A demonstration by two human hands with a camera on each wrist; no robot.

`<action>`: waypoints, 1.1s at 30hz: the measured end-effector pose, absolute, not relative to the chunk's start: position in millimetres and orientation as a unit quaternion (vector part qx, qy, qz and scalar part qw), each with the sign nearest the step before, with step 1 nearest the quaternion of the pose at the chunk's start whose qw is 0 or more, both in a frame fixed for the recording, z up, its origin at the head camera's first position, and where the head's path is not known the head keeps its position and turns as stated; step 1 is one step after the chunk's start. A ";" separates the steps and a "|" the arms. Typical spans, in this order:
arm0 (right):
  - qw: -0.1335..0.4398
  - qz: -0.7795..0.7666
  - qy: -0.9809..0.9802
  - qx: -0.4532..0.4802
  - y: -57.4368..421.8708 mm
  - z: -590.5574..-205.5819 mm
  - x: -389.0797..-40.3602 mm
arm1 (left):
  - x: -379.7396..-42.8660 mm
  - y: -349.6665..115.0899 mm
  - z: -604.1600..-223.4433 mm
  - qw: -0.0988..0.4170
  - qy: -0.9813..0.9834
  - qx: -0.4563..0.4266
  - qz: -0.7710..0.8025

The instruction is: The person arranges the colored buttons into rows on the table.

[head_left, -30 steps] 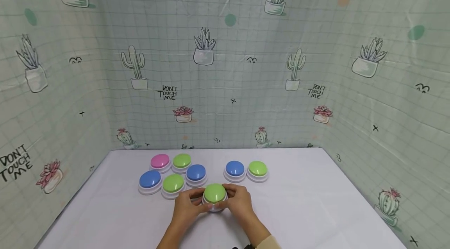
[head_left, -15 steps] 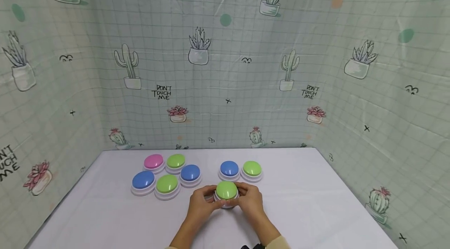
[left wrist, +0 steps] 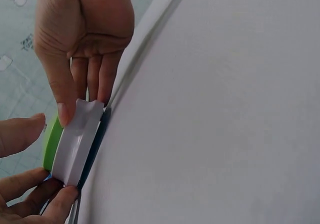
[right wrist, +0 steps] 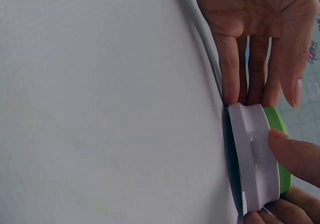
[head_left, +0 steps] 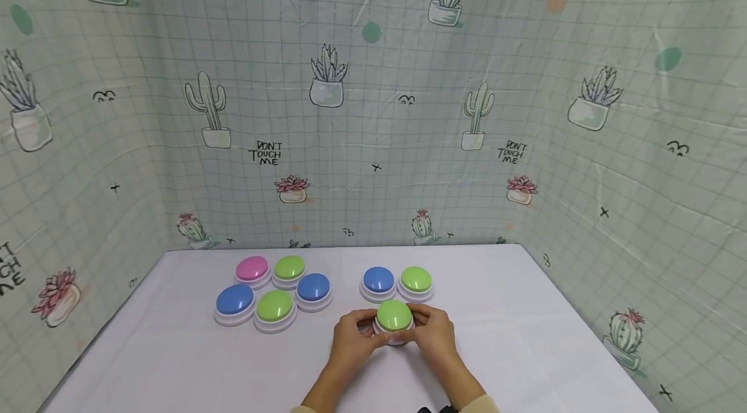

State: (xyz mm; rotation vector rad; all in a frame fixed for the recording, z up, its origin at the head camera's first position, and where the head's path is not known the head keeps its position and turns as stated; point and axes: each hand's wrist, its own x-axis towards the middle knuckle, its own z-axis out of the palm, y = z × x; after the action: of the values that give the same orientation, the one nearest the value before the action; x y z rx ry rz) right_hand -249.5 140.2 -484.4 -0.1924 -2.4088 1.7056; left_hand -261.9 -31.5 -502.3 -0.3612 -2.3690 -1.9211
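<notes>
A round push button (head_left: 393, 316) with a green domed cap and a white base is between my two hands, just in front of a blue button (head_left: 378, 281) and another green button (head_left: 416, 281). My left hand (head_left: 352, 338) grips its left side, thumb at the front and fingers behind. Opposite it, my right hand (head_left: 433, 336) holds the right side in the same manner. Both wrist views show the white base (left wrist: 77, 144) edge-on, with a dark strip along its underside. In the right wrist view a thumb (right wrist: 295, 154) lies across the base and cap.
Left of the hands is a cluster of more buttons: a pink one (head_left: 252, 269), two blue and two green (head_left: 275, 307). They stand on a white-covered table (head_left: 175, 361). Curtains (head_left: 373, 108) printed with cacti enclose the back and sides.
Both hands have moved right and slightly away with the green button, from beside the left cluster to in front of the right pair. The head view has turned slightly; other buttons stay put.
</notes>
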 end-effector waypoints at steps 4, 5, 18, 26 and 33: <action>0.097 0.574 -0.809 -0.080 150.4 -483.5 -249.1 | -261.9 -18.4 -499.4 0.006 -0.757 -0.098 -0.646; 0.097 0.572 -0.810 -0.085 153.3 -483.0 -249.3 | -261.8 -15.3 -498.5 -0.003 -0.753 -0.092 -0.651; 0.097 0.564 -0.810 -0.129 193.1 -482.2 -250.9 | -261.5 27.2 -496.9 -0.033 -0.736 -0.112 -0.666; 0.103 0.564 -0.807 -0.141 208.3 -483.9 -250.4 | -259.7 46.7 -498.2 -0.026 -0.723 -0.127 -0.678; 0.117 0.558 -0.808 -0.145 221.3 -481.3 -252.0 | -262.2 60.4 -495.6 -0.050 -0.721 -0.134 -0.678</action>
State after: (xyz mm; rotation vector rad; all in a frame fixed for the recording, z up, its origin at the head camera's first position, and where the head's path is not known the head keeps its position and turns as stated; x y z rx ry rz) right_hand -252.0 221.3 -481.3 -0.4257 -2.3657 1.6347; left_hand -262.2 60.4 -495.6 -0.4361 -2.3397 -2.1994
